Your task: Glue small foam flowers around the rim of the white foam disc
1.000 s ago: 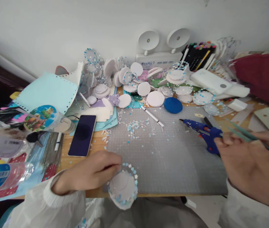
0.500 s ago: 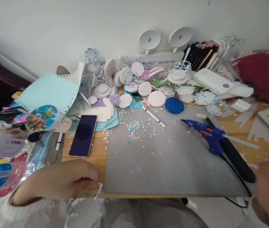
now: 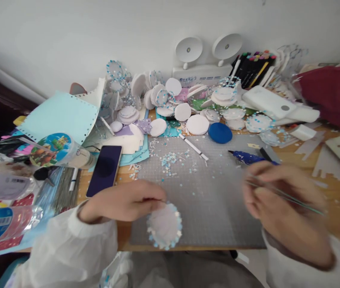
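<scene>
My left hand [image 3: 128, 200] pinches the upper edge of a round white disc [image 3: 164, 226], whose rim carries small pale blue and white pieces. The disc hangs over the front of the grey cutting mat [image 3: 206, 216]. My right hand [image 3: 284, 204], blurred by motion, is closed around a thin greenish stick-like tool [image 3: 296, 200] over the mat's right side. Behind that hand lies a blue glue gun [image 3: 245, 157], mostly covered by it. Small blue and white bits [image 3: 170, 160] are scattered on the mat near a white pen [image 3: 193, 147].
A phone [image 3: 104, 170] and a lidded cup [image 3: 59, 150] are at the left, with a plastic bottle [image 3: 5, 224] nearer me. Along the back stand piled white discs [image 3: 197, 125], a blue disc [image 3: 220, 133], a two-headed lamp [image 3: 201, 74] and markers [image 3: 252, 68].
My left hand has moved right and up onto the mat, bringing the decorated disc into view. My right hand has come in from the right edge with the thin tool, now covering most of the glue gun.
</scene>
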`<state>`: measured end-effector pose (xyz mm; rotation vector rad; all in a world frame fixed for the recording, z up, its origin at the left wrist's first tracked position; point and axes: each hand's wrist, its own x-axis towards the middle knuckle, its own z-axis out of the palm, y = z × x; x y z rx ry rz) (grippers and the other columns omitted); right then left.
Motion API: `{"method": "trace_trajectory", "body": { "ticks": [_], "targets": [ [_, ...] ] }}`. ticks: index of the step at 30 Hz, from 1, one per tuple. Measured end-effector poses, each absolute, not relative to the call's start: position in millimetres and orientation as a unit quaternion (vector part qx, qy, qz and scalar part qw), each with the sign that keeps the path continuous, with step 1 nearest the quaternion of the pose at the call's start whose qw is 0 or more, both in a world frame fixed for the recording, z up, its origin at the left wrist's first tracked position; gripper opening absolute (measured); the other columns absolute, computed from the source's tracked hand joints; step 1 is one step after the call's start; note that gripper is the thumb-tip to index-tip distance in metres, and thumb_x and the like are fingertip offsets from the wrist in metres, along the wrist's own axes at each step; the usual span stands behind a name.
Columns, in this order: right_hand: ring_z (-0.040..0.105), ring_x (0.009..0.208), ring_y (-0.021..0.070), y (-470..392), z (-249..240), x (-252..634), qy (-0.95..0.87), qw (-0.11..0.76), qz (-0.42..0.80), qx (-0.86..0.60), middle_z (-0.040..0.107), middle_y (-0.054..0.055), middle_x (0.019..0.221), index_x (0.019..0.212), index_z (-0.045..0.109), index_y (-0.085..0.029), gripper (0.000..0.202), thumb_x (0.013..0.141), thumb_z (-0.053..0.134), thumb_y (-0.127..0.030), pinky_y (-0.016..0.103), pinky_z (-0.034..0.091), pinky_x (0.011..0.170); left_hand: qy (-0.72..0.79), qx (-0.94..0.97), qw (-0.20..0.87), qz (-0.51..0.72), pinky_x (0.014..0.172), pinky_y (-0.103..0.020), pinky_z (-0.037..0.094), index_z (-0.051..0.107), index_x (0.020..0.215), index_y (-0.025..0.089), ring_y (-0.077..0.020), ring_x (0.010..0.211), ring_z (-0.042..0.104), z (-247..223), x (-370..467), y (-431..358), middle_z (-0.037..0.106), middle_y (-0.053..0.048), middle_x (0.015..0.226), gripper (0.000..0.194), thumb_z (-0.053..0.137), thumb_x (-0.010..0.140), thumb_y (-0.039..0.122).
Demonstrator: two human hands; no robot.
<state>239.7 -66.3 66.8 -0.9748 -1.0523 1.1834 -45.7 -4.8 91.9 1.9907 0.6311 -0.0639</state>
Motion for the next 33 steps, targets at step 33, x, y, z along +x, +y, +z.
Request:
{"method": "trace_trajectory", "body": {
  "ticks": [33],
  "targets": [
    [0.053,0.054,0.0043,-29,16,202,-0.514,0.436,0.688,-0.268,0.05,0.002,0.094,0.094,0.057,-0.023,0.013,0.085,0.062,-0.015,0.02,0.048,0.046,0.358,0.501,0.693,0.375,0.056,-0.021,0.034,0.06,0.072,0.014,-0.0081,0.06,0.042,20,-9,-9,0.05,0.002,0.064,0.018,0.072,0.075,0.027]
  ]
}}
